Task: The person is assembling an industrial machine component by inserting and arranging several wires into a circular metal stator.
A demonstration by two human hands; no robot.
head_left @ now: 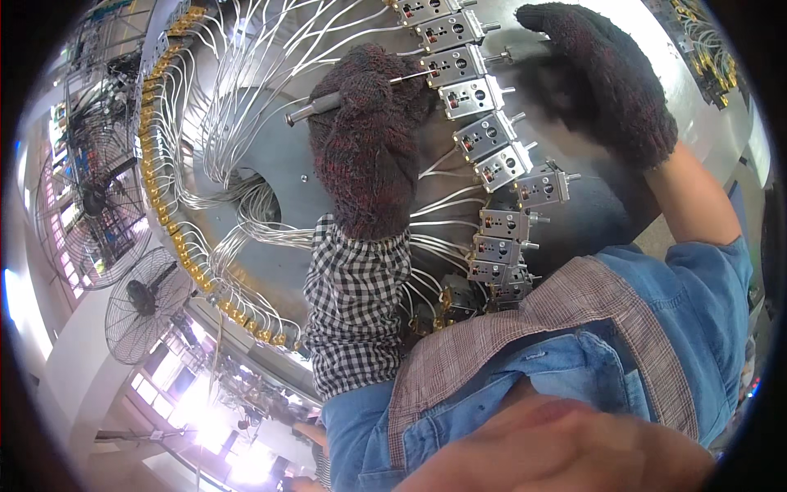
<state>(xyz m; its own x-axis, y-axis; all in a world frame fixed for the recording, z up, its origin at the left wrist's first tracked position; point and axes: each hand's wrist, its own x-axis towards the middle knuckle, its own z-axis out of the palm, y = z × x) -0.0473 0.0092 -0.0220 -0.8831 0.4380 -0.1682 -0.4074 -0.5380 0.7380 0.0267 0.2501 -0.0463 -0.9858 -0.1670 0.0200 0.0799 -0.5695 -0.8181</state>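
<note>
My left hand (365, 139), in a dark knitted glove, is closed around a thin screwdriver (325, 106) with a grey handle. Its slim shaft points right, and the tip meets the face of a small silver metal box unit (453, 66) with a short spindle. More such units (502, 166) stand in a curved row along the edge of a round metal plate (283, 193). To the right of the row, my right hand (611, 82), also gloved, is stretched out with nothing visible in it. Its palm side is hidden.
White wires (221, 131) run from a hole in the plate to brass-coloured terminals (152, 164) along the left rim and to the units. Another cluster of brass parts (709, 70) is at the upper right. Two caged fans (143, 299) stand beyond the plate at left.
</note>
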